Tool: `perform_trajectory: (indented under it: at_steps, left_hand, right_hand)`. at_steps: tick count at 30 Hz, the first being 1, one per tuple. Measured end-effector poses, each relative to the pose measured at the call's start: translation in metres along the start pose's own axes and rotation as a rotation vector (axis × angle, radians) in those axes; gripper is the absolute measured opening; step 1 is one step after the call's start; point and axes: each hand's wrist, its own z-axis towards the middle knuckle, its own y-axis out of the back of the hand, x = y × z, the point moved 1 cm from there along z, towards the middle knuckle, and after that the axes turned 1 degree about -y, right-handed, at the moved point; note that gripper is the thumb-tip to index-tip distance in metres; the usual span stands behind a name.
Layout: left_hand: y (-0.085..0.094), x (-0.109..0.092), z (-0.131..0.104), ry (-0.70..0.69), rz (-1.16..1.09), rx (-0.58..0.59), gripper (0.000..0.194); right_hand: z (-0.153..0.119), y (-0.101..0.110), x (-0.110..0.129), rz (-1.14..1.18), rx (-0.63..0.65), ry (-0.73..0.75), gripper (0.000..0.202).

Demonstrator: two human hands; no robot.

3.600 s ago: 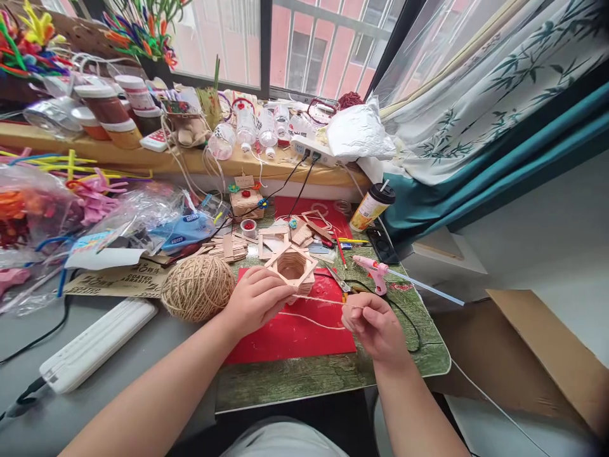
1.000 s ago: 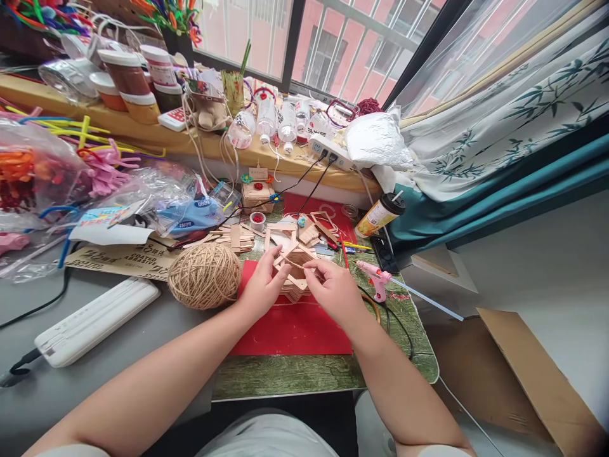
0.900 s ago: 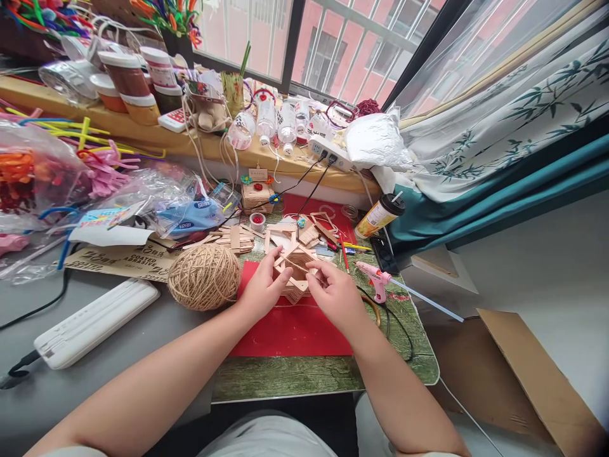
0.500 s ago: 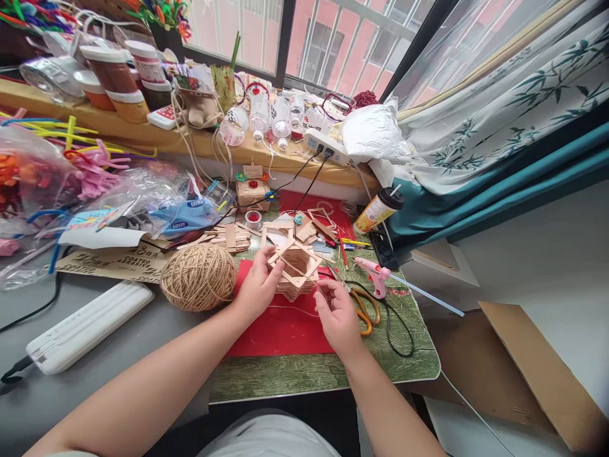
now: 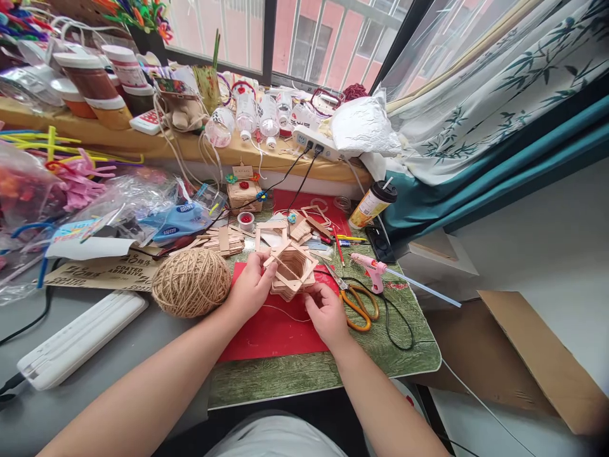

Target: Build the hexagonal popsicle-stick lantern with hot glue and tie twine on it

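Note:
A star-shaped stack of thin wooden sticks (image 5: pixel 288 289) with a hollow middle is over a red sheet (image 5: pixel 276 336). A piece of brown twine (image 5: pixel 288 268) crosses its opening. My left hand (image 5: pixel 252 284) pinches the stack's left corner, with the thumb on top near the twine's end. At the lower right edge of the stack, my right hand (image 5: pixel 326 311) has its fingers bent together; whether they grip the stack or the twine is unclear. A ball of twine (image 5: pixel 191 282) lies left of my left hand.
Orange-handled scissors (image 5: pixel 358 308) and a pink glue gun (image 5: pixel 372 270) lie to the right. Behind are loose sticks (image 5: pixel 223 241), a small cup of red beads (image 5: pixel 245 220) and a drink cup (image 5: pixel 372 204). A white power bank-like case (image 5: pixel 83 339) is at left.
My right hand has moved slightly left and in against the stack's lower right edge. The stack is tilted a little differently, and the scissors show more fully. The whole view has shifted slightly.

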Motion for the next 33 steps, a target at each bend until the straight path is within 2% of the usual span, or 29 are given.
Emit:
perform_trajectory:
  at_steps: [5, 9, 14, 20, 23, 26, 29, 33]
  left_hand:
    - [0.005, -0.009, -0.002, 0.047, 0.117, 0.068, 0.05]
    - [0.007, -0.015, -0.003, 0.064, 0.175, 0.098, 0.055]
    - [0.009, -0.019, -0.004, -0.017, 0.229, 0.125, 0.069]
    - [0.009, -0.031, -0.003, -0.141, 0.312, 0.149, 0.102]
    - [0.005, -0.024, -0.004, -0.163, 0.248, 0.095, 0.107]
    - [0.0, -0.007, -0.008, -0.101, 0.135, 0.069, 0.109]
    - [-0.003, 0.006, -0.011, -0.044, 0.036, 0.072, 0.103]
    - [-0.005, 0.008, -0.011, -0.049, 0.002, 0.06, 0.098]
  right_hand:
    - [0.002, 0.001, -0.011, -0.064, -0.03, -0.054, 0.025]
    - [0.001, 0.002, -0.007, -0.158, -0.034, -0.029, 0.023]
    - [-0.001, 0.003, 0.0, -0.333, -0.065, 0.119, 0.013]
    - [0.003, 0.002, -0.007, -0.34, -0.055, 0.172, 0.006]
    - [0.004, 0.003, -0.007, -0.365, -0.072, 0.218, 0.003]
    - [0.005, 0.004, -0.005, -0.392, -0.073, 0.224, 0.004]
    - [0.006, 0.004, -0.005, -0.407, -0.054, 0.2, 0.006]
    - [0.006, 0.003, -0.006, -0.378, -0.051, 0.181, 0.006]
